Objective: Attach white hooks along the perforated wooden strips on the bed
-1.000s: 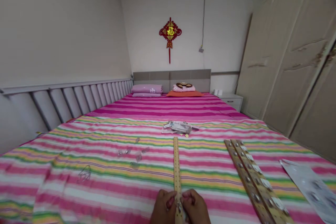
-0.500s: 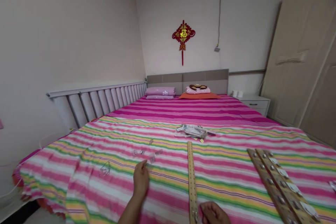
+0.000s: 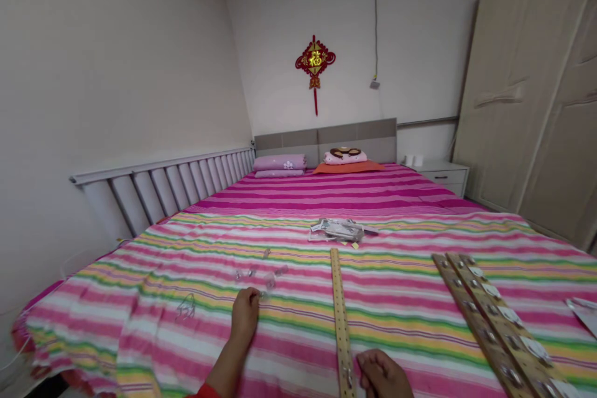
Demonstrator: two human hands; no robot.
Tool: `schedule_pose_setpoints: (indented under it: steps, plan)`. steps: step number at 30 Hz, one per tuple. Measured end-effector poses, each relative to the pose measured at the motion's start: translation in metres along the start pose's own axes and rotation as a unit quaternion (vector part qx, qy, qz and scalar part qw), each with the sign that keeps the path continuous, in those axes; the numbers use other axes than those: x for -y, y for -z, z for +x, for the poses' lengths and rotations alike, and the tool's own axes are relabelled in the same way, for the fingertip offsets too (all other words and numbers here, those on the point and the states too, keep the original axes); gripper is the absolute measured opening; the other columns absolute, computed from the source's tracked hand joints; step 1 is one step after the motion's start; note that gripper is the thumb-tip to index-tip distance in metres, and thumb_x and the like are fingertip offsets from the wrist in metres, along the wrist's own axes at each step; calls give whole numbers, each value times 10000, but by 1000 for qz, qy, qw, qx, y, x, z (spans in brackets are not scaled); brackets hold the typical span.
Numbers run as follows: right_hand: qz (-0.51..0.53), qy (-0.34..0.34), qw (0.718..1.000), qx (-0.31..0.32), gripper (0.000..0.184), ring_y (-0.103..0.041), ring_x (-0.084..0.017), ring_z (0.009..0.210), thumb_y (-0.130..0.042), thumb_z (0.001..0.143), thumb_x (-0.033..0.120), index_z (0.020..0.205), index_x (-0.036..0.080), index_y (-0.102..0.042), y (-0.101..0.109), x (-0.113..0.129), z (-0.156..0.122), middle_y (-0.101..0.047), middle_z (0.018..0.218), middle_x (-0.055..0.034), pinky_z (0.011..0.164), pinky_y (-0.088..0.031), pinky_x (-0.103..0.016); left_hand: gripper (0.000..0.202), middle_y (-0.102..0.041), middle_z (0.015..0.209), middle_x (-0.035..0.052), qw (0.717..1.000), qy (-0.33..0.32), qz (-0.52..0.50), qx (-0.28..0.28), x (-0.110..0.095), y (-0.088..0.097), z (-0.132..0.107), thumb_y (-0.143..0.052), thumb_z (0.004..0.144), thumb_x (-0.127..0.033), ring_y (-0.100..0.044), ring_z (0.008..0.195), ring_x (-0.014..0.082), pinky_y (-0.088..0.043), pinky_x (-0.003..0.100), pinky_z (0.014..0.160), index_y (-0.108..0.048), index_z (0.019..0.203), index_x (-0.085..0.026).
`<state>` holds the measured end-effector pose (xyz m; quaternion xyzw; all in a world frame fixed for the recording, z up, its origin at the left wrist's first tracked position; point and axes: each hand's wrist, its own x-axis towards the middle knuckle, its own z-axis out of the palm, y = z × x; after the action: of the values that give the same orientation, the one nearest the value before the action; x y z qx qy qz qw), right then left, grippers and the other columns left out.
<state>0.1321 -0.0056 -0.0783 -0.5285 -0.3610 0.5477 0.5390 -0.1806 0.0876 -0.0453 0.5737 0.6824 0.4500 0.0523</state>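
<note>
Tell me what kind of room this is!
It looks like a bedroom. There's a big bed with striped covers, a headboard against the wall, and a little white nightstand with a drawer beside it.

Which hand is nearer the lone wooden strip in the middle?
Right. The right hand is just beside the near end of the wooden strip, on its right; the left hand is farther off to its left, by the small clear pieces.
</note>
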Motion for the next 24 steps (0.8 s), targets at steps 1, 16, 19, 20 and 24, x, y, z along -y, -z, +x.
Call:
schedule_pose_setpoints:
  steps: [1, 16, 19, 20, 24]
  plan:
    - [3, 2, 1000, 2, 366, -345, -51, 228, -641, 609, 545, 574, 202, -520, 0, 0, 0, -545, 419, 42, 275, -160, -167, 168, -649, 718, 58, 1000, 0, -16, -3, -3, 4, -3, -487, 686, -252, -596, 734, 225, -464, 339, 716, -646, 682, -197]
    - [58, 20, 998, 7, 361, -345, -44, 270, -708, 584, 506, 608, 173, -568, 4, 16, -7, -545, 448, 47, 306, -183, -174, 426, -682, 706, 61, 927, 164, -331, 70, -128, -1, -109, -704, 588, -548, -617, 684, 202, -480, 265, 592, -673, 757, -158]
    - [61, 58, 996, 4, 360, -315, -41, 317, -729, 590, 501, 606, 166, -597, -1, 25, -18, -516, 458, 53, 336, -201, -185, 379, -661, 674, 51, 928, 143, -333, 86, -145, -9, -122, -695, 614, -520, -591, 637, 184, -474, 265, 580, -666, 734, -162]
    - [56, 69, 996, 10, 361, -324, -47, 337, -734, 590, 502, 607, 163, -611, -4, 29, -22, -513, 462, 50, 350, -217, -190, 356, -654, 665, 45, 930, 133, -330, 89, -149, -11, -125, -686, 631, -505, -585, 628, 180, -474, 266, 584, -664, 733, -165]
    - [38, 88, 995, 31, 361, -379, -79, 391, -751, 587, 506, 644, 164, -652, -16, 49, -36, -510, 471, 45, 395, -278, -214, 252, -656, 705, 41, 942, 101, -305, 97, -160, -14, -134, -648, 700, -417, -602, 664, 184, -484, 274, 636, -664, 775, -177]
